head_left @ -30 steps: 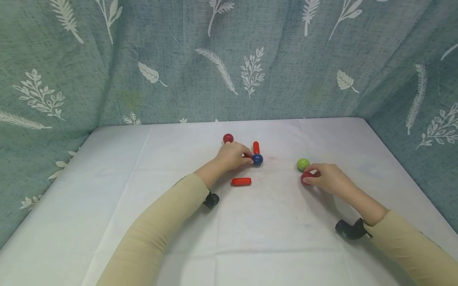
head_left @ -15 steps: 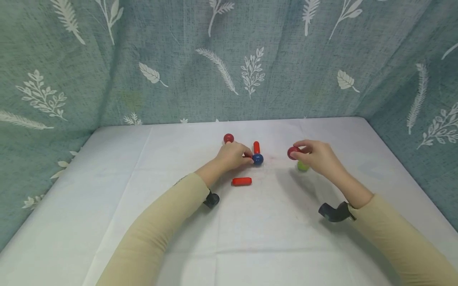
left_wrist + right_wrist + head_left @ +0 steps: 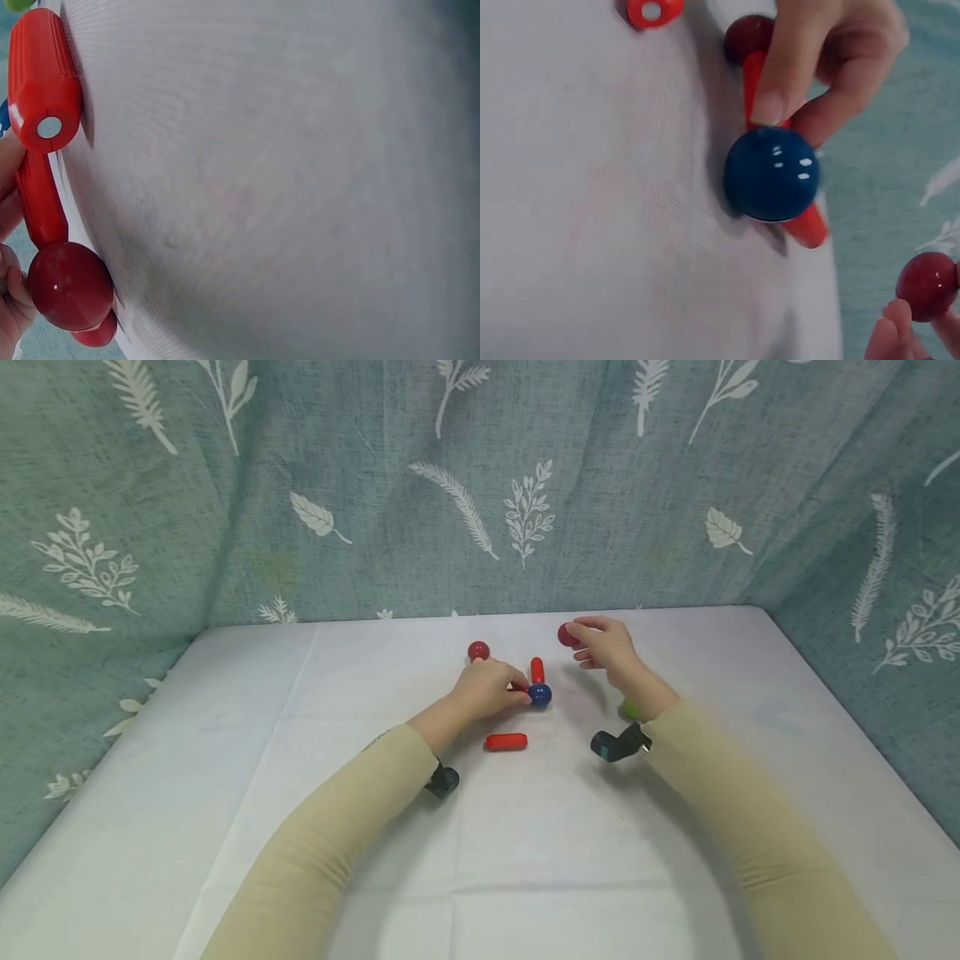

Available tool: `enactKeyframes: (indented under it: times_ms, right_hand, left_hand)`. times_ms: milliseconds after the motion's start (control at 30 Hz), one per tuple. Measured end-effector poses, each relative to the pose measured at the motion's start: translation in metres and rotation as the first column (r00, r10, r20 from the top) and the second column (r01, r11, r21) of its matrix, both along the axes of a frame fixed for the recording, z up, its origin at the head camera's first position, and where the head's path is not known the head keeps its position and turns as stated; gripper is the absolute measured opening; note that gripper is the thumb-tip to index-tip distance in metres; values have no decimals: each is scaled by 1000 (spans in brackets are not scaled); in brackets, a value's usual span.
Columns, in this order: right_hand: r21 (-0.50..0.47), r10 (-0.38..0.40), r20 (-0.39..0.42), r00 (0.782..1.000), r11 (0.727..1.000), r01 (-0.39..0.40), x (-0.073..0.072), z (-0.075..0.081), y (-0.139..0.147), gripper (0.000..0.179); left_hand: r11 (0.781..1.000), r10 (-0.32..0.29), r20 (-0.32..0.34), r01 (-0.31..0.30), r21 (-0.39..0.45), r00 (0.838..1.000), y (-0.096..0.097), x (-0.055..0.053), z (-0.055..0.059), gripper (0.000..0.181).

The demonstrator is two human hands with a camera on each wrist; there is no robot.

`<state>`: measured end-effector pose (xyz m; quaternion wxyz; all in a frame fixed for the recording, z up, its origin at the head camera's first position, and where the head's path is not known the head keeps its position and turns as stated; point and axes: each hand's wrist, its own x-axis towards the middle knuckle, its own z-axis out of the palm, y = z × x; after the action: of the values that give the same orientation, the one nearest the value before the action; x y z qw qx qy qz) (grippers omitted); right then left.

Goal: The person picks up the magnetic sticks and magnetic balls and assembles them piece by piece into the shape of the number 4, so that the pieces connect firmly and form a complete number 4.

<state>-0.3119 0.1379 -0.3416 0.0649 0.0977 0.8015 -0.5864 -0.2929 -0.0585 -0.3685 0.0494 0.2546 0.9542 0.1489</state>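
My left hand (image 3: 487, 687) pinches a red rod (image 3: 41, 199) low over the cloth. The rod has a dark blue ball (image 3: 772, 174) at one end and a dark red ball (image 3: 71, 286) at the other. From the blue ball a second red rod (image 3: 537, 670) points toward the back of the table. Raised at the back right of these pieces, my right hand (image 3: 606, 647) holds another dark red ball (image 3: 567, 635) between thumb and fingers. A red ball (image 3: 478, 651) shows just beyond the left hand.
Nearer me lies a loose red rod (image 3: 506, 742) with a pale round end. A lime green ball (image 3: 628, 710) is partly hidden by the right wrist. White cloth (image 3: 555, 860) covers the table, and a leaf-patterned curtain (image 3: 375, 543) hangs behind it.
My right hand has lifted the red ball from beside the green ball and carried it left and toward the back. The left hand keeps its place on the rod.
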Motion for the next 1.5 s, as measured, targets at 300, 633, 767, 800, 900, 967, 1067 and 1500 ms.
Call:
enactKeyframes:
  times_ms: [300, 633, 767, 800, 900, 967, 1067, 1500]
  right_hand:
    - [5, -27, 199, 980, 1000, 27, -29, -16, -21, 55]
    - [-39, 10, 255, 967, 999, 0, -39, -23, -29, 55]
    - [41, 22, 257, 966, 999, -34, -42, -26, -32, 52]
    - [67, 29, 255, 966, 997, -48, -42, -26, -33, 50]
    - [121, 49, 253, 966, 989, -81, -44, -28, -34, 43]
    - [133, 54, 255, 965, 987, -90, -44, -29, -34, 40]
    - [142, 61, 265, 962, 985, -102, -44, -29, -33, 38]
    - [202, 55, 239, 970, 974, -105, -46, -35, -35, 47]
  left_hand:
    - [1000, 11, 11, -11, 5, 1000, 0, 0, 0, 27]
    - [1000, 2, 19, -2, -5, 1000, 1, 1, 1, 32]
    - [1000, -5, 8, 5, -8, 1000, 1, 0, 0, 33]
    - [1000, -6, 5, 6, -8, 1000, 0, 0, 0, 32]
    - [1000, -12, 1, 12, -5, 1000, 0, 0, 1, 32]
    - [1000, -14, -2, 14, -4, 1000, 0, 1, 1, 32]
    - [1000, -14, -2, 14, -6, 1000, 0, 1, 1, 32]
    - [1000, -2, 12, 2, -3, 1000, 1, 2, 2, 31]
